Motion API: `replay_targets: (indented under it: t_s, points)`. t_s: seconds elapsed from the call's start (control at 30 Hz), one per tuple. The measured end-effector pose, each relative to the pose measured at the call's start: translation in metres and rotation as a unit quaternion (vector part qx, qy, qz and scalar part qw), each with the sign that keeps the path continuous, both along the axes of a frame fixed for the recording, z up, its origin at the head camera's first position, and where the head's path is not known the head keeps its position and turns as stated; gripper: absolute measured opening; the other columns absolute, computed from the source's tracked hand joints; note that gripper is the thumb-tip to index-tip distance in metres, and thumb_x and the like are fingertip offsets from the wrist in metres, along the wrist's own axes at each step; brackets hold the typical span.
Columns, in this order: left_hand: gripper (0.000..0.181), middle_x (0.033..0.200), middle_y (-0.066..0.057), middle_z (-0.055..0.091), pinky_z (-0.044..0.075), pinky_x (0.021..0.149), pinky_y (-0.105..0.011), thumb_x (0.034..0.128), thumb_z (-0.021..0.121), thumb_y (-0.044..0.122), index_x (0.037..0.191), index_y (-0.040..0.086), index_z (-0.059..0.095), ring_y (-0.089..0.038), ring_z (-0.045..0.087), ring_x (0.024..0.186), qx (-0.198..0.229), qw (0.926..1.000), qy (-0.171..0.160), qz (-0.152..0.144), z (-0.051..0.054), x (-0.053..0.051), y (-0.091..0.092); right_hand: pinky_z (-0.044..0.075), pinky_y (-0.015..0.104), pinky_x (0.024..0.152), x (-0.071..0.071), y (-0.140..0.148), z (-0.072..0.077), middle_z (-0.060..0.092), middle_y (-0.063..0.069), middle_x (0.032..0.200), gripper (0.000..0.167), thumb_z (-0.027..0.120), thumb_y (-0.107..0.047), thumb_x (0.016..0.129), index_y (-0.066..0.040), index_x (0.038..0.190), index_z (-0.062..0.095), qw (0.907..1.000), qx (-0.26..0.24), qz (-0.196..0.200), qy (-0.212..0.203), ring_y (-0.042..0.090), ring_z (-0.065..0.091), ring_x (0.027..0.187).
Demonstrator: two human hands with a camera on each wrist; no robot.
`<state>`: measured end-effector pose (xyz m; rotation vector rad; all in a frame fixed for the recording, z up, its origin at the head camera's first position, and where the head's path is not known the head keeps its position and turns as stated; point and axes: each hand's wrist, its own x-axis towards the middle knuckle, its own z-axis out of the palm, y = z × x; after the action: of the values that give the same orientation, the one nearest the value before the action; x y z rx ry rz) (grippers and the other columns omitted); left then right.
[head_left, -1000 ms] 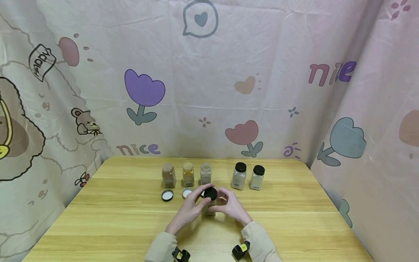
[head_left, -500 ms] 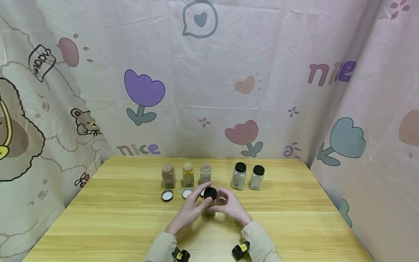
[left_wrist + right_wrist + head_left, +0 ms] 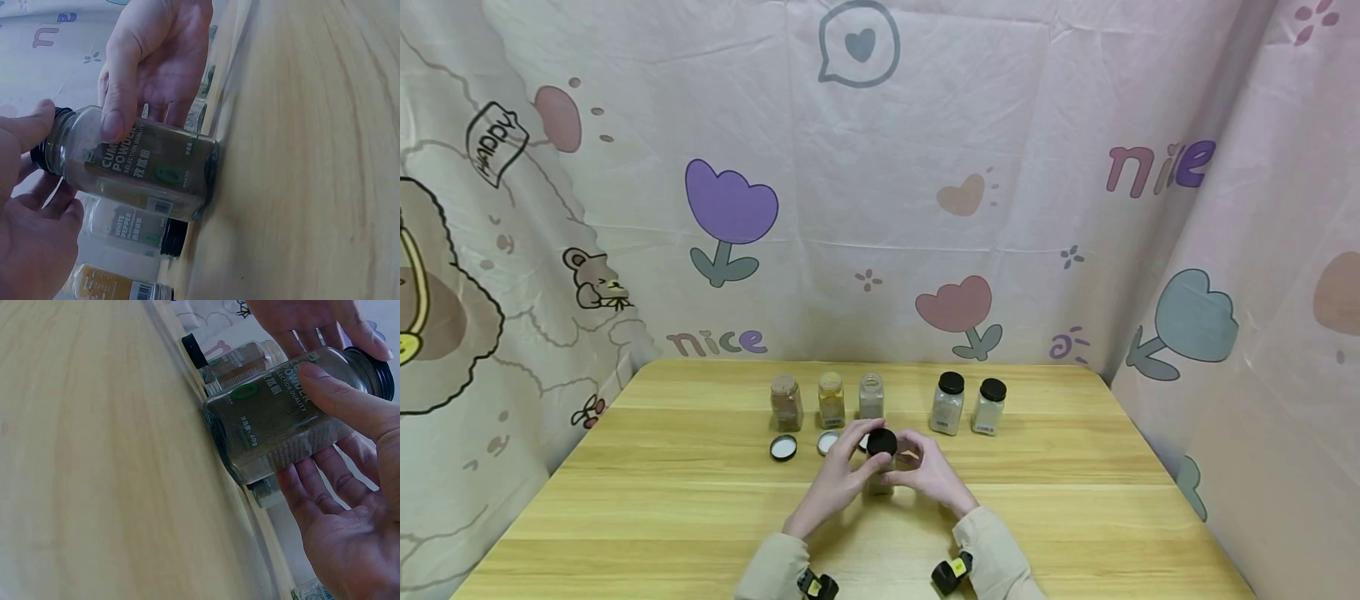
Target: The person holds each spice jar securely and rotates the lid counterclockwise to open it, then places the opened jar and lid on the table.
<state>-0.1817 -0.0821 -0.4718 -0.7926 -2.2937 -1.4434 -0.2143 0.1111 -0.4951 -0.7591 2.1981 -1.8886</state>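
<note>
While the cumin jar (image 3: 178, 157) is held by bent fingers of the right hand (image 3: 929, 468), lower middle of the head view, its lid (image 3: 882, 442) is gripped by the left hand's (image 3: 841, 473) curled fingers.

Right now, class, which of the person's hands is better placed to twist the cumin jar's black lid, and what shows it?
Probably the left hand: it grips the black lid, while the right hand holds the cumin jar by its body.

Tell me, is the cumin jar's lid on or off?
On: both wrist views show the black lid capping the cumin jar. Whether it's screwed tight, I cannot tell.
</note>
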Motion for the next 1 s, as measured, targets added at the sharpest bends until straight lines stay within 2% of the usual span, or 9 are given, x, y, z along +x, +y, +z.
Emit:
replay_targets:
  t_s: [0.17, 0.27, 0.37, 0.5, 0.6, 0.7, 0.87, 0.93, 1.0]
  points:
    - [0.048, 0.149, -0.017, 0.053, 0.046, 0.112, -0.057, 0.1001, 0.061, 0.017, 0.146, 0.010, 0.051, -0.036, 0.051, 0.137, 0.007, 0.9981, -0.048, -0.037, 0.0018, 0.0017, -0.0022, 0.055, 0.016, 0.097, -0.0005, -0.0002, -0.0012, 0.067, 0.024, 0.118, 0.046, 0.082, -0.001, 0.079, 0.004, 0.120, 0.061, 1.0000, 0.004, -0.001, 0.007, 0.003, 0.064, 0.102]
    - [0.046, 0.148, -0.020, 0.053, 0.044, 0.113, -0.059, 0.1014, 0.058, 0.014, 0.146, 0.006, 0.050, -0.039, 0.051, 0.136, 0.019, 0.9969, -0.052, -0.057, 0.0021, 0.0015, -0.0027, 0.055, 0.016, 0.097, -0.0006, -0.0003, -0.0019, 0.067, 0.024, 0.118, 0.046, 0.082, 0.000, 0.079, 0.004, 0.120, 0.061, 0.9999, 0.007, -0.002, 0.009, 0.005, 0.064, 0.103]
    - [0.044, 0.142, -0.021, 0.057, 0.049, 0.110, -0.054, 0.0998, 0.060, 0.013, 0.142, 0.003, 0.053, -0.039, 0.055, 0.130, 0.027, 0.9977, -0.032, -0.054, 0.0012, 0.0003, -0.0013, 0.054, 0.015, 0.097, -0.0006, -0.0003, -0.0023, 0.067, 0.023, 0.118, 0.047, 0.082, 0.000, 0.079, 0.004, 0.120, 0.060, 0.9999, 0.007, -0.003, 0.009, 0.005, 0.064, 0.103]
    - [0.045, 0.135, -0.016, 0.061, 0.056, 0.104, -0.040, 0.0952, 0.067, 0.013, 0.138, 0.005, 0.057, -0.034, 0.060, 0.122, 0.031, 0.9993, -0.001, -0.022, -0.0004, -0.0006, 0.0019, 0.052, 0.015, 0.100, -0.0007, 0.0001, -0.0021, 0.067, 0.024, 0.119, 0.048, 0.082, 0.000, 0.079, 0.004, 0.121, 0.060, 1.0000, 0.004, -0.001, 0.007, 0.002, 0.063, 0.104]
    - [0.046, 0.135, -0.014, 0.062, 0.057, 0.101, -0.033, 0.0932, 0.070, 0.013, 0.138, 0.008, 0.058, -0.031, 0.061, 0.121, 0.029, 0.9995, 0.004, -0.008, -0.0007, -0.0007, 0.0029, 0.051, 0.014, 0.102, -0.0008, 0.0004, -0.0019, 0.066, 0.025, 0.120, 0.049, 0.082, 0.000, 0.079, 0.005, 0.122, 0.059, 1.0000, 0.001, 0.002, 0.006, 0.001, 0.063, 0.105]
    - [0.048, 0.141, -0.017, 0.058, 0.055, 0.106, -0.038, 0.0947, 0.069, 0.014, 0.141, 0.007, 0.056, -0.034, 0.058, 0.127, 0.021, 0.9995, -0.004, -0.021, 0.0005, -0.0002, 0.0010, 0.052, 0.015, 0.101, -0.0009, 0.0003, -0.0017, 0.066, 0.025, 0.119, 0.048, 0.082, 0.000, 0.080, 0.005, 0.122, 0.059, 1.0000, 0.000, 0.002, 0.008, 0.002, 0.063, 0.104]
    - [0.046, 0.151, -0.022, 0.049, 0.042, 0.115, -0.057, 0.0998, 0.061, 0.012, 0.144, 0.003, 0.051, -0.041, 0.048, 0.139, 0.013, 0.9971, -0.035, -0.066, 0.0028, 0.0010, -0.0048, 0.054, 0.016, 0.099, -0.0011, -0.0006, -0.0019, 0.067, 0.023, 0.118, 0.046, 0.081, 0.000, 0.080, 0.003, 0.120, 0.061, 0.9999, 0.006, -0.001, 0.011, 0.003, 0.064, 0.103]
    - [0.045, 0.150, -0.022, 0.051, 0.041, 0.115, -0.059, 0.1005, 0.059, 0.011, 0.144, 0.003, 0.052, -0.041, 0.048, 0.138, 0.017, 0.9962, -0.043, -0.074, 0.0033, 0.0010, -0.0057, 0.054, 0.016, 0.099, -0.0010, -0.0008, -0.0018, 0.067, 0.023, 0.118, 0.045, 0.081, 0.001, 0.080, 0.003, 0.120, 0.061, 0.9999, 0.007, -0.002, 0.011, 0.003, 0.064, 0.103]
    - [0.043, 0.145, -0.021, 0.055, 0.044, 0.113, -0.057, 0.1000, 0.059, 0.011, 0.141, 0.002, 0.054, -0.040, 0.052, 0.135, 0.017, 0.9968, -0.038, -0.068, 0.0032, 0.0006, -0.0052, 0.054, 0.016, 0.099, -0.0008, -0.0009, -0.0013, 0.067, 0.024, 0.118, 0.045, 0.081, 0.002, 0.079, 0.004, 0.120, 0.060, 0.9999, 0.006, -0.002, 0.011, 0.002, 0.064, 0.103]
